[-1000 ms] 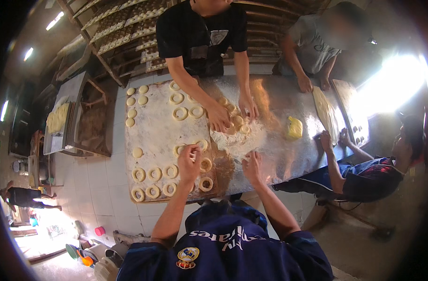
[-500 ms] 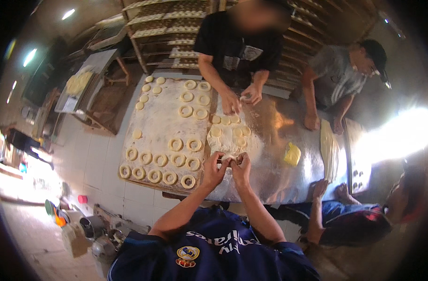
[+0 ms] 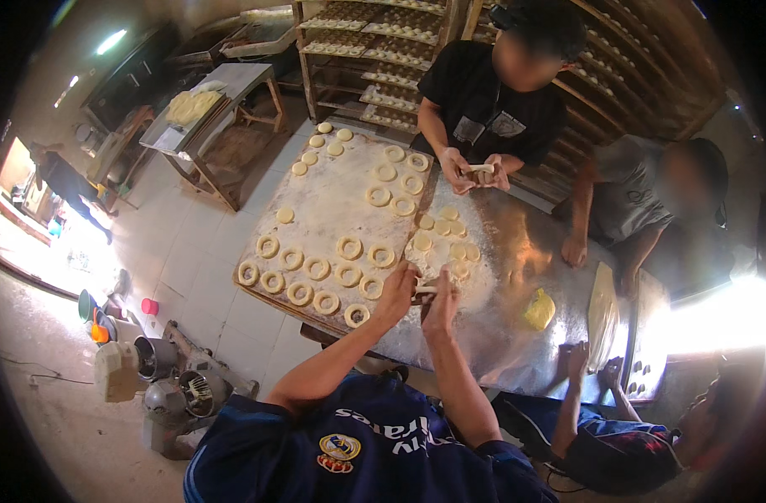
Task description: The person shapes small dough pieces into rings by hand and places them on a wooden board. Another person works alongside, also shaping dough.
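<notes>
Over the table's near edge, my left hand [image 3: 397,292] and my right hand [image 3: 439,303] are both closed on one dough ring [image 3: 426,288], which is stretched between them and partly hidden by fingers. Just beyond lie several flat dough discs [image 3: 441,226] on a floured patch. To the left is a floured wooden board [image 3: 324,205] carrying rows of dough rings [image 3: 339,248], plus small discs [image 3: 285,215] near its left edge. Across from me, a person in a black shirt [image 3: 481,126] holds a dough piece [image 3: 482,168] in both hands.
On the metal table [image 3: 504,310] are a yellow plastic bag [image 3: 540,309] and a long dough strip [image 3: 602,317]. Two other people stand at its right end. Racks of dough trays [image 3: 397,52] rise behind. A side table [image 3: 169,138] and a mixing machine [image 3: 165,398] stand at left.
The view has turned, shifting the table rightward. My hands still hold the dough, its ring edge now showing better. The person opposite has lifted their hands off the discs and brought them together around dough.
</notes>
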Demonstrator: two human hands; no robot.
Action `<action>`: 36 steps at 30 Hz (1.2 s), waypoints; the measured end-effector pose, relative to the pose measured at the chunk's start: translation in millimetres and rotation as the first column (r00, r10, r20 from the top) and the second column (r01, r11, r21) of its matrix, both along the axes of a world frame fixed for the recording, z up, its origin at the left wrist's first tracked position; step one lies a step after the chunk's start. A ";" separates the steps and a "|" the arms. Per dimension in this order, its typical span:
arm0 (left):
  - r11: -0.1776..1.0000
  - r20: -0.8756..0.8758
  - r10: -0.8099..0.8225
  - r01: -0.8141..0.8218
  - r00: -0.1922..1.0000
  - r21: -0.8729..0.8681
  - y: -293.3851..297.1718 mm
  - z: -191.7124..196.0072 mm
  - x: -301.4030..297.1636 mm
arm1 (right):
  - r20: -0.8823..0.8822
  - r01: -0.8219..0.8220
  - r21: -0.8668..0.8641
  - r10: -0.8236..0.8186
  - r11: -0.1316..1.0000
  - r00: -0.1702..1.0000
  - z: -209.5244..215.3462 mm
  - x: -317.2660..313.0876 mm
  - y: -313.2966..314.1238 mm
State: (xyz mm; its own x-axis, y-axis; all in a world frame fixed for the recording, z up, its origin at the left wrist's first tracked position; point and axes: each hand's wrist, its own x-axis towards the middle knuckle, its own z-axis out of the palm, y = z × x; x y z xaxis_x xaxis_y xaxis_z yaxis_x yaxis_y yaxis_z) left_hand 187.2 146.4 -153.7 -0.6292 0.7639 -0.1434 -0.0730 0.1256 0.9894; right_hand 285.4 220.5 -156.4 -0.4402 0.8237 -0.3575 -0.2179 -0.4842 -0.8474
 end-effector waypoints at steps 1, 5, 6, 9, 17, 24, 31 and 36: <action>0.999 -0.184 -0.017 0.008 0.983 -0.048 -1.2 3.2 -2.8 | -0.017 -0.069 -0.013 0.068 0.998 0.998 -19.0 0.2 -1.9; 0.997 -0.226 0.060 -0.068 0.972 -0.031 -15.7 -6.5 -29.9 | 0.093 0.109 -0.189 -0.093 0.976 0.991 -8.2 -39.3 -26.7; 0.992 0.152 0.101 -0.110 0.983 0.054 -22.1 -17.0 -36.9 | 0.060 0.088 -0.208 -0.077 0.974 0.995 12.9 -44.3 -29.3; 0.990 0.125 0.144 -0.143 0.982 -0.016 -35.8 -20.3 -51.8 | 0.061 0.052 -0.188 -0.041 0.981 0.997 7.8 -59.8 -41.0; 0.979 0.050 0.204 -0.203 0.978 -0.033 -80.9 -34.4 -118.3 | 0.166 -0.043 0.026 0.038 0.999 0.985 3.8 -124.3 -88.7; 0.953 0.022 0.121 -0.122 0.992 0.279 -101.3 -45.1 -180.8 | 0.307 -0.243 0.327 0.141 0.913 0.941 -36.8 -191.6 -90.8; 0.983 -0.486 0.066 -0.140 0.871 -0.118 -102.9 -49.6 -265.4 | 0.329 -0.175 0.733 -0.117 0.657 0.937 -52.8 -242.4 -72.4; 0.985 -0.700 -0.051 -0.081 0.712 -0.154 -109.6 -66.1 -293.8 | 0.499 -0.058 0.640 -0.357 0.766 0.790 -67.4 -222.8 -65.4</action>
State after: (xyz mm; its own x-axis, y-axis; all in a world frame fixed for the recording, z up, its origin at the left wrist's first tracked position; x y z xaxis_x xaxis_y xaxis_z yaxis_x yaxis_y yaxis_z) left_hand -106.6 36.9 -219.9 -0.6098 0.7606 0.2227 0.6276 0.2919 0.7217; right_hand 62.5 155.1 -223.7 -0.1766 0.9794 0.0983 0.3735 0.1591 -0.9139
